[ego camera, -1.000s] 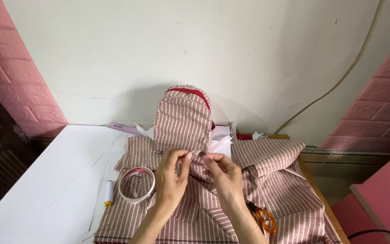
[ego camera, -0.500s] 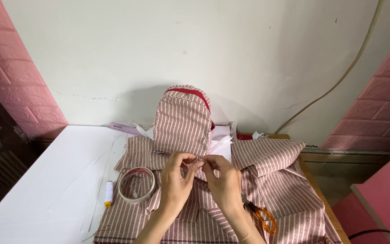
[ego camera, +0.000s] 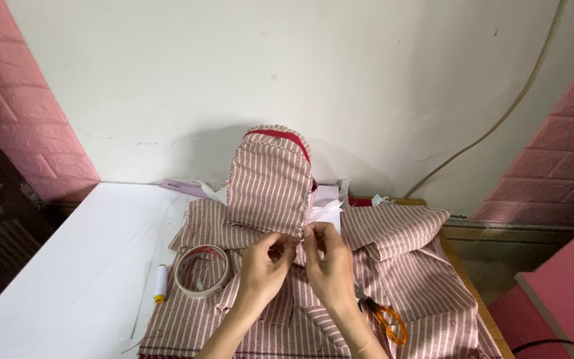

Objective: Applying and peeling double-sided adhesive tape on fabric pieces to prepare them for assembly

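White wall and pink brick panels stand behind a white bench (ego camera: 68, 266) strewn with striped pink cloth (ego camera: 406, 266). A small striped pouch (ego camera: 270, 183) with a red-edged top stands upright near the wall, on the cloth. Both hands meet just below its lower right corner: the left hand (ego camera: 262, 262) and the right hand (ego camera: 329, 262) each have the grip pinched on the pouch's bottom edge, fingertips nearly touching each other. What passes between the fingers is too small to tell. It looks like a fine finishing step at that corner seam, so the next move calls for a steady pinch and small, careful finger work. A roll of tape (ego camera: 202, 270) and a spool of thread (ego camera: 161, 282) lie left of the hands; orange-handled scissors (ego camera: 386, 319) lie to the right.
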